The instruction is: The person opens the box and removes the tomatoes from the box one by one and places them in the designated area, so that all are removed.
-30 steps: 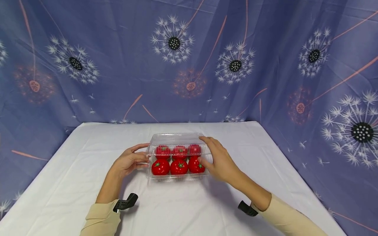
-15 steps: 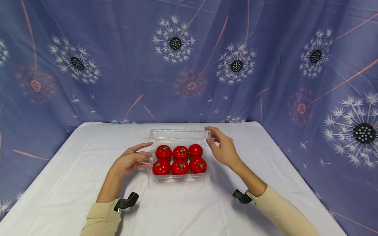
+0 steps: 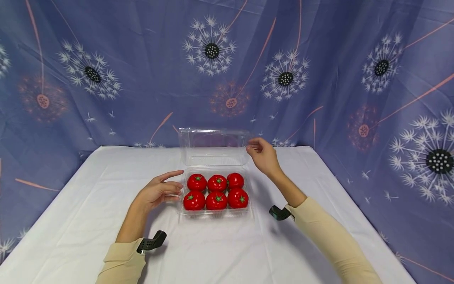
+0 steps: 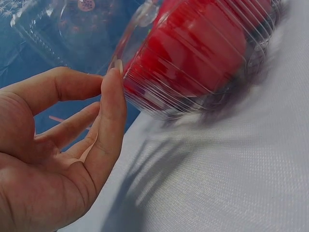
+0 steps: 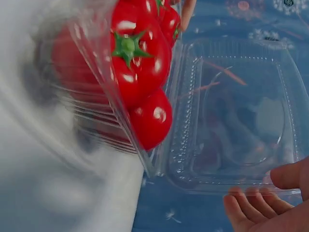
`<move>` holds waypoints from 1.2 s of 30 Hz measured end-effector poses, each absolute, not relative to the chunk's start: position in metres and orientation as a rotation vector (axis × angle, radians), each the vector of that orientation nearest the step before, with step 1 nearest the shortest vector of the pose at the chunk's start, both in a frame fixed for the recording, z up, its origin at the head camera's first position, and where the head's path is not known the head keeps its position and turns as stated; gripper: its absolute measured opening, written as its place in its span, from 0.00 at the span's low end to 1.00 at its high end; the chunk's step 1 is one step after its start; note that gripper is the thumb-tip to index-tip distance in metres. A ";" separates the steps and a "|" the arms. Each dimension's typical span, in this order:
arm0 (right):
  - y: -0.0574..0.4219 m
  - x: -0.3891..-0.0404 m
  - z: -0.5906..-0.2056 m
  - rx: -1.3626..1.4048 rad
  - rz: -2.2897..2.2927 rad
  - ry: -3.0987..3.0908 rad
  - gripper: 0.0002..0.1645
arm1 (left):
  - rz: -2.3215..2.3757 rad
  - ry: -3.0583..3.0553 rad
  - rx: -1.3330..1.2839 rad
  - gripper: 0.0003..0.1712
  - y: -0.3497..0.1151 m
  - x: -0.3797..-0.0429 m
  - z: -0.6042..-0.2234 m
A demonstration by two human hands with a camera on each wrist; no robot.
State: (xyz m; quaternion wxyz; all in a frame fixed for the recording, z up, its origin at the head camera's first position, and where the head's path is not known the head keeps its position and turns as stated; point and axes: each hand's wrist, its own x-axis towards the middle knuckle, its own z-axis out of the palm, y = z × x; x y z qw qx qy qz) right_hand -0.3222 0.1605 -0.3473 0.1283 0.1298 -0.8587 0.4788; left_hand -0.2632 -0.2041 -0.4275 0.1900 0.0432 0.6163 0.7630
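Head view: a clear plastic tray (image 3: 215,212) sits at the middle of a white cloth-covered table (image 3: 205,252), with 6 shiny red tomatoes (image 3: 216,200) inside, set in 2 rows of 3, each topped by a green star-shaped stem. Its clear lid (image 3: 214,146) meets the tray along the back edge and is raised nearly upright, so the tomatoes are uncovered. A person's hands work at either side. On the left, the left hand (image 3: 156,193) rests its fingertips against the tray's left side, the fingers relaxed and spread apart rather than wrapped round it. On the right, the right hand (image 3: 264,157) pinches the lid by its right edge; the right wrist view shows the thumb (image 5: 287,175) on the near face and the fingers behind, seen partly through the plastic. Ribbed side walls of the tray appear close up in the left wrist view, red fruit pressing near behind them. Each arm wears a beige sleeve, and a small black device (image 3: 152,241) is strapped at the left wrist, a matching black unit (image 3: 279,213) at the right. Behind the table hangs a blue-violet curtain (image 3: 149,59) printed with white dandelions (image 3: 211,51) and thin pink stems.
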 end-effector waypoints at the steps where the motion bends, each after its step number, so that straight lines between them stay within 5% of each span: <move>1: 0.159 -0.326 -0.348 0.354 1.420 -2.498 0.19 | 2.144 1.733 0.122 0.41 -0.204 -0.263 -0.427; 13: 0.154 -0.357 -0.372 0.090 2.029 -2.466 0.27 | 2.132 1.746 0.114 0.42 -0.202 -0.263 -0.427; 36: 0.151 -0.378 -0.404 -0.150 2.156 -2.439 0.26 | 2.132 1.745 0.120 0.42 -0.204 -0.264 -0.426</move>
